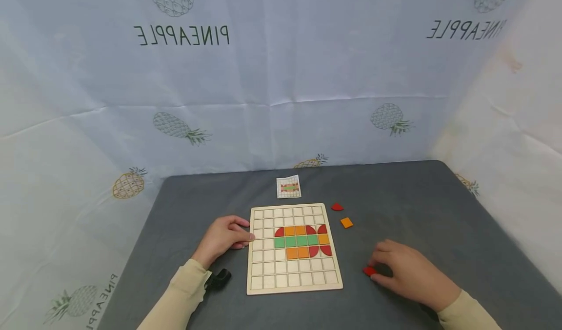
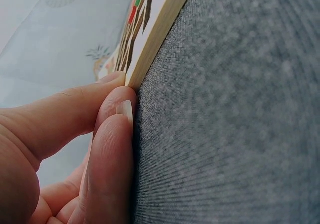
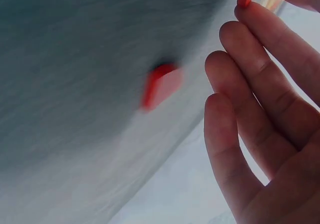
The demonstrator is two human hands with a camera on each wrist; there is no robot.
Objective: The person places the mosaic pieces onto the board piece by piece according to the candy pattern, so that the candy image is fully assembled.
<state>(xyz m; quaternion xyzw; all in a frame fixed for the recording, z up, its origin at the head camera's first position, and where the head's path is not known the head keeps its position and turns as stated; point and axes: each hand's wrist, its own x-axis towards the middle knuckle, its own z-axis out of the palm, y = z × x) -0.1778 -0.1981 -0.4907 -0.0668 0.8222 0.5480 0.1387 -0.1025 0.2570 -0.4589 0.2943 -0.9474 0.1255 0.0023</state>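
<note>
A wooden grid board (image 1: pixel 294 280) lies on the dark table, with red quarter-round, orange square and green square tiles set in its middle and right cells. My left hand (image 1: pixel 226 236) pinches the board's left edge; the left wrist view shows the thumb (image 2: pixel 107 80) at the top edge and fingertips beside the rim. To the right of the board, my right hand (image 1: pixel 406 274) pinches a red tile (image 1: pixel 370 271) between thumb and index finger, low over the table. In the right wrist view the other fingers (image 3: pixel 250 69) are extended, and another red tile (image 3: pixel 162 87) shows blurred on the table.
Beyond the board lies a small pattern card (image 1: pixel 288 187) with a printed grid. A loose red tile (image 1: pixel 336 206) and an orange square tile (image 1: pixel 347 222) lie off the board's upper right. A pineapple-print cloth (image 1: pixel 281 76) hangs behind the table's far edge.
</note>
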